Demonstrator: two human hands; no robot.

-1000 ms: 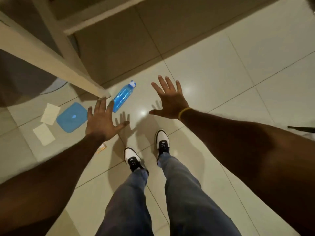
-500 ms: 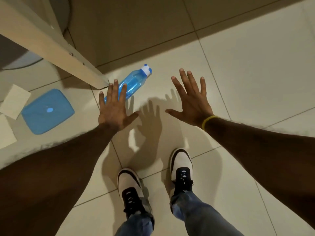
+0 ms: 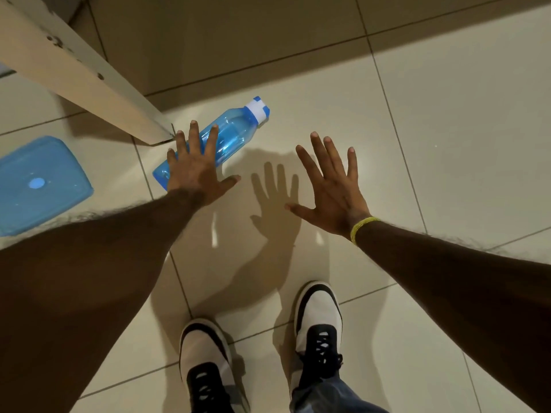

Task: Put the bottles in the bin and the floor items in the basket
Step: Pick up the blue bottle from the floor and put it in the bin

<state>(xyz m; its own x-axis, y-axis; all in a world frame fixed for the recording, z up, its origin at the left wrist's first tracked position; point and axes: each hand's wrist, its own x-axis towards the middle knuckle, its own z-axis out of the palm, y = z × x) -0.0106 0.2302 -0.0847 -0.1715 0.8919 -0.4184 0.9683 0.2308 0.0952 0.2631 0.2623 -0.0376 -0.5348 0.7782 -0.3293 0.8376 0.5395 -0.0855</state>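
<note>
A translucent blue plastic bottle with a white-and-blue cap [image 3: 229, 135] lies on its side on the pale tiled floor [image 3: 447, 144] in the upper centre of the frame, partly beneath the spread-fingered left hand [image 3: 196, 171], while the right hand [image 3: 334, 186], fingers likewise splayed and empty, hovers right of centre.

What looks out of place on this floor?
A blue bottle lies on its side on the tiles beside a wooden leg, with the left hand spread over it. A blue lid lies flat further left.
</note>
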